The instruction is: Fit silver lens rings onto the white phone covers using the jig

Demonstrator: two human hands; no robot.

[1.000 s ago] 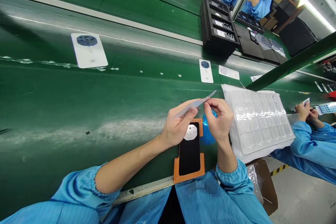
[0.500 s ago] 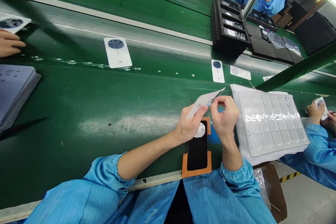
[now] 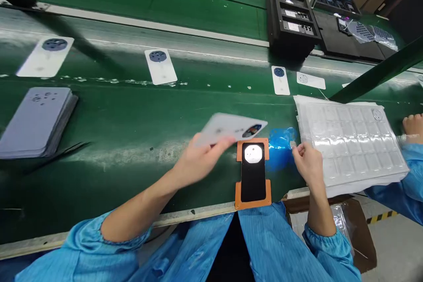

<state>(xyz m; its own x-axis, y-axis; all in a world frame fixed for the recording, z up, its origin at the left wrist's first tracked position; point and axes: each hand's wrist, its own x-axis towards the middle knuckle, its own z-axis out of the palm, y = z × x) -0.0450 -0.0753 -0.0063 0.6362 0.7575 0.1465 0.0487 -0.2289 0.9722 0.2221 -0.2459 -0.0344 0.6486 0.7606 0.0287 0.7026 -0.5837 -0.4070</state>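
Observation:
My left hand (image 3: 201, 158) grips a white phone back cover (image 3: 224, 127) by its near edge, tilted in the air, with a dark oval camera area at its right end. Below it, an orange fixture (image 3: 238, 196) holds a black phone-shaped plate (image 3: 253, 183) with a bright round label (image 3: 253, 153) near its top. My right hand (image 3: 309, 163) pinches a small clear, pale piece (image 3: 292, 144) at the right edge of a crumpled blue film (image 3: 279, 147). That piece is too small to make out fully.
Clear compartment trays (image 3: 353, 141) lie stacked at right, beside a co-worker's hand (image 3: 413, 125). Several covers, one here (image 3: 161, 68), line the far strip. Left are a cover stack (image 3: 36, 119) and dark tweezers (image 3: 68, 152). A black rack (image 3: 292, 22) stands behind; a green post (image 3: 380, 70) slants rightward.
My hands have parted: the left moved left with the cover, the right went down and right to the blue film. The view has shifted, and the co-worker's hand at far left is gone.

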